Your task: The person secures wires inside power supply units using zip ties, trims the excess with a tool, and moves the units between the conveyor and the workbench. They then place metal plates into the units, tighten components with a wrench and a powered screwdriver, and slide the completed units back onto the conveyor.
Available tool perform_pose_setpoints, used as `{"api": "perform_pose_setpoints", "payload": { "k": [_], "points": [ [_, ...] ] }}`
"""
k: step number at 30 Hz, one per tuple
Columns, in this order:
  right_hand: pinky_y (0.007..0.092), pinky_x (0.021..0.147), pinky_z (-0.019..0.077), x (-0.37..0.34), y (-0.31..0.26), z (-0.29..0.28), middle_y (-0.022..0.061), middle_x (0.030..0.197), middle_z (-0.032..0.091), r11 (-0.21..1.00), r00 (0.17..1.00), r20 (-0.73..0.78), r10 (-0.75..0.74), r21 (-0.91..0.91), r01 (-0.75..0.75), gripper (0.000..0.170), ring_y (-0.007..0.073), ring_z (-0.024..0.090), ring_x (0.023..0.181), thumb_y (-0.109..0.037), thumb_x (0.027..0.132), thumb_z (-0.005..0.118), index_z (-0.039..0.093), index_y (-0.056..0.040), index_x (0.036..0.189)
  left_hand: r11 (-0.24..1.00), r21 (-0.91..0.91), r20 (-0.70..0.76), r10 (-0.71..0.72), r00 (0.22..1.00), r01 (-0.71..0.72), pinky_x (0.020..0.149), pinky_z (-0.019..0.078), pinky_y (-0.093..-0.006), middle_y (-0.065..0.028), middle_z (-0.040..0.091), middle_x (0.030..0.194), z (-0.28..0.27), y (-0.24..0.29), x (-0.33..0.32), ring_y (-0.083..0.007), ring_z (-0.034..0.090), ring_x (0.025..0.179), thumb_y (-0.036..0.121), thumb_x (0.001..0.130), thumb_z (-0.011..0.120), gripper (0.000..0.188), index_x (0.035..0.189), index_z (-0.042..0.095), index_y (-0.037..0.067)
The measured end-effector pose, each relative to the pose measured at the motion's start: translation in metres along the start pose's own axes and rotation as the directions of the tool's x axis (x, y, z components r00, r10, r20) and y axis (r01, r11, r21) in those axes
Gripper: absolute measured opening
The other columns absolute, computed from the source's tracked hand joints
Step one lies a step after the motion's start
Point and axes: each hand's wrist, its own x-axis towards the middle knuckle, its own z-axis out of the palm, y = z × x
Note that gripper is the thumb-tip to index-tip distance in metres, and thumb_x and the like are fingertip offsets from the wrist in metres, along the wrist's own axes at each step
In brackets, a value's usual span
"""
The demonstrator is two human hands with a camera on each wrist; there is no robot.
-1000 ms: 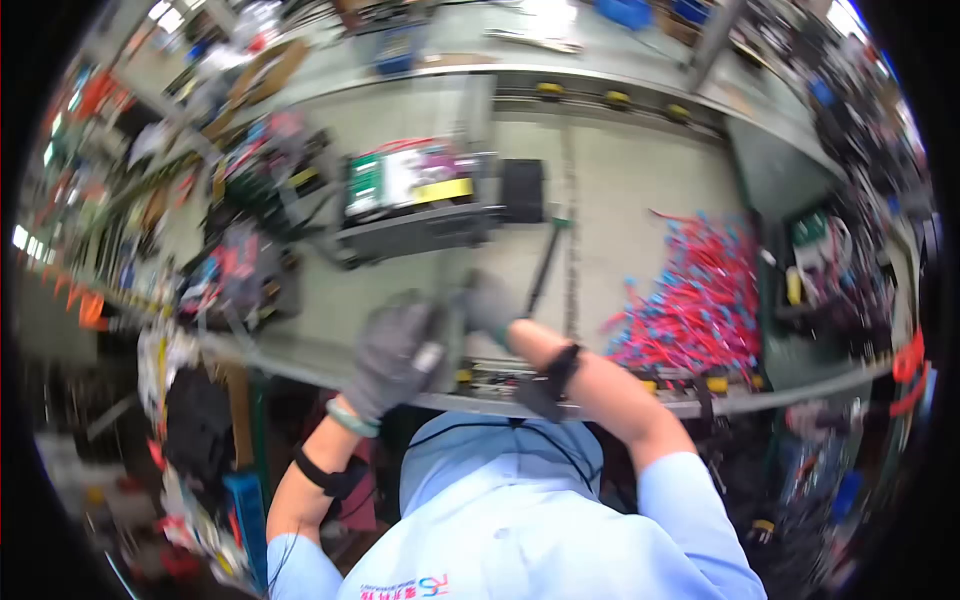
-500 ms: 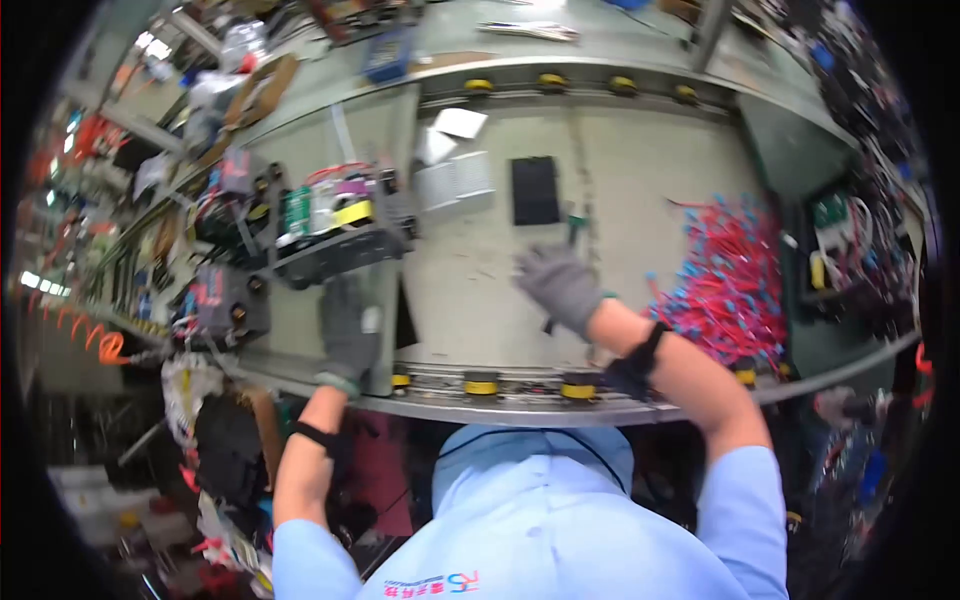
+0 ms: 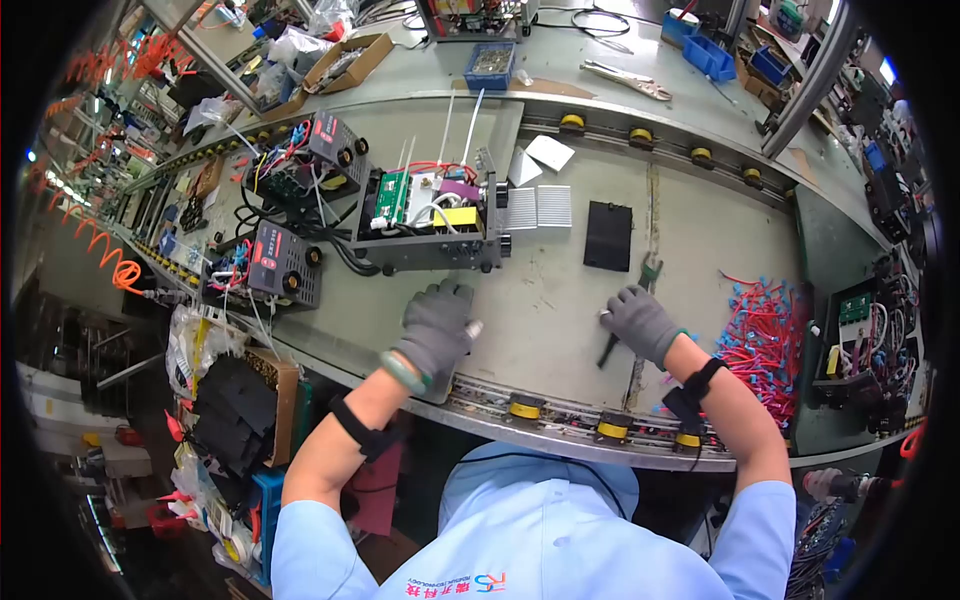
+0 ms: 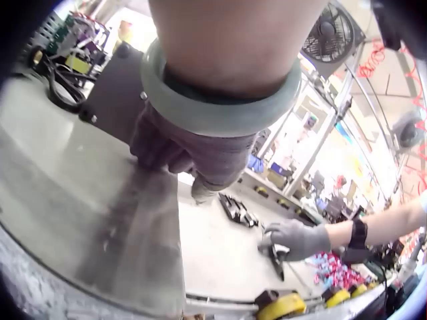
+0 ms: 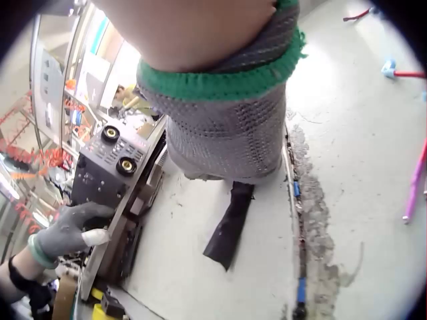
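Note:
My left hand (image 3: pixel 437 325), in a grey glove with a white-covered thumb tip, lies on a grey sliding board (image 3: pixel 340 325) near its right edge. Its fingers are relaxed, just in front of an uncovered black equipment chassis (image 3: pixel 435 250) holding a green circuit board and wiring. Beneath my gloved right hand (image 3: pixel 640 322) is a wrench with a green forked head (image 3: pixel 652 268); the fingers curl over its middle. The black-wrapped wrench handle (image 5: pixel 230 227) sticks out below the palm in the right wrist view. A flat black plate (image 3: pixel 608 237) lies just beyond this hand.
A heap of red leads with blue ends (image 3: pixel 755 350) lies at the right. Finned silver plates (image 3: pixel 553 206) and white pieces (image 3: pixel 550 152) sit right of the chassis. Two grey-cased units (image 3: pixel 280 265) stand at the left. Yellow-banded rollers (image 3: pixel 525 407) line the front edge.
The board with the chassis has slid left, uncovering the finned plates and white pieces. My hands have moved apart, and the right has come down onto the wrench.

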Motion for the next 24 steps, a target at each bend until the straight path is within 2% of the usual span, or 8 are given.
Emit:
{"api": "perform_pose_setpoints", "payload": {
  "k": [6, 9, 11, 13, 14, 15, 18, 24],
  "points": [
    [0.0431, 0.074, 0.0509, 0.040, -0.014, -0.018, 0.0105, 0.089, 0.061, 0.965, 0.999, -0.003, -0.044, 0.259, 0.043, 0.013, 0.0307, 0.062, 0.088, -0.013, 0.077, 0.064, 0.067, -0.0089, 0.089, 0.953, -0.250, -0.286, 0.097, 0.953, -0.172, 0.081, 0.0535, -0.0404, -0.0177, 0.067, 0.102, -0.006, -0.078, -0.031, -0.0357, 0.066, 0.092, 0.024, 0.083, 0.070, 0.037, 0.114, 0.063, 0.006],
    [0.0473, 0.071, 0.0509, 0.071, -0.043, -0.031, 0.0142, 0.089, 0.060, 0.869, 0.996, 0.065, 0.068, 0.486, -0.091, 0.018, 0.0346, 0.063, 0.082, -0.015, 0.076, 0.063, 0.065, -0.0082, 0.092, 0.950, -0.295, -0.443, -0.043, 0.895, -0.100, 0.079, 0.0543, -0.0359, -0.0138, 0.069, 0.097, 0.001, -0.129, -0.062, -0.0282, 0.068, 0.088, 0.015, 0.083, 0.072, 0.035, 0.115, 0.064, 0.004],
    [0.0476, 0.072, 0.0513, 0.102, -0.070, -0.031, 0.0184, 0.092, 0.064, 0.814, 0.997, 0.012, 0.079, 0.576, -0.072, 0.028, 0.0373, 0.065, 0.082, -0.022, 0.079, 0.064, 0.065, -0.0064, 0.102, 0.786, -0.607, -0.345, -0.395, 0.851, 0.118, 0.081, 0.0532, -0.0316, -0.0102, 0.070, 0.097, 0.005, -0.160, -0.084, -0.0186, 0.067, 0.091, 0.012, 0.085, 0.071, 0.030, 0.113, 0.066, 0.002],
    [0.0448, 0.076, 0.0518, 0.140, -0.098, -0.044, 0.0204, 0.098, 0.068, 0.292, 0.881, 0.183, 0.435, 0.897, -0.331, 0.038, 0.0368, 0.067, 0.089, -0.031, 0.084, 0.066, 0.064, -0.0048, 0.111, 0.736, -0.657, -0.342, -0.482, 0.807, 0.162, 0.083, 0.0522, -0.0308, -0.0082, 0.070, 0.098, 0.008, -0.182, -0.103, -0.0151, 0.065, 0.092, 0.011, 0.088, 0.068, 0.025, 0.111, 0.066, 0.001],
    [0.0436, 0.076, 0.0521, 0.163, -0.108, -0.033, 0.0210, 0.095, 0.071, 0.163, 0.831, 0.323, 0.453, 0.886, -0.433, 0.051, 0.0349, 0.069, 0.085, -0.042, 0.086, 0.067, 0.063, 0.0018, 0.112, 0.706, -0.688, -0.333, -0.510, 0.793, 0.165, 0.083, 0.0518, -0.0304, -0.0081, 0.070, 0.098, 0.009, -0.187, -0.109, -0.0153, 0.065, 0.092, 0.011, 0.088, 0.068, 0.025, 0.111, 0.067, 0.001],
    [0.0436, 0.076, 0.0521, 0.178, -0.114, -0.029, 0.0210, 0.095, 0.071, 0.179, 0.846, 0.310, 0.433, 0.890, -0.418, 0.051, 0.0349, 0.069, 0.085, -0.042, 0.086, 0.067, 0.063, 0.0018, 0.112, 0.674, -0.721, -0.324, -0.533, 0.782, 0.160, 0.083, 0.0515, -0.0300, -0.0081, 0.070, 0.098, 0.010, -0.189, -0.114, -0.0155, 0.065, 0.091, 0.011, 0.088, 0.068, 0.024, 0.110, 0.067, 0.001],
    [0.0322, 0.049, 0.0390, 0.197, -0.117, -0.036, 0.0070, 0.063, 0.061, -0.150, 0.737, 0.605, 0.302, 0.793, -0.590, 0.039, 0.0142, 0.051, 0.052, -0.036, 0.089, 0.070, 0.063, 0.0026, 0.087, 0.659, -0.722, -0.295, -0.569, 0.767, 0.211, 0.083, 0.0506, -0.0286, -0.0073, 0.070, 0.098, 0.008, -0.188, -0.123, -0.0151, 0.064, 0.092, 0.011, 0.089, 0.067, 0.023, 0.110, 0.068, 0.001],
    [0.0311, 0.043, 0.0315, 0.182, -0.106, -0.027, 0.0001, 0.058, 0.048, -0.357, 0.763, 0.604, 0.229, 0.782, -0.512, 0.035, 0.0116, 0.040, 0.046, -0.033, 0.084, 0.077, 0.058, -0.0035, 0.080, 0.549, -0.824, -0.328, -0.664, 0.672, 0.139, 0.085, 0.0506, -0.0305, -0.0102, 0.070, 0.102, 0.006, -0.192, -0.143, -0.0185, 0.065, 0.096, 0.004, 0.088, 0.064, 0.023, 0.110, 0.068, 0.002]
  ]
}}
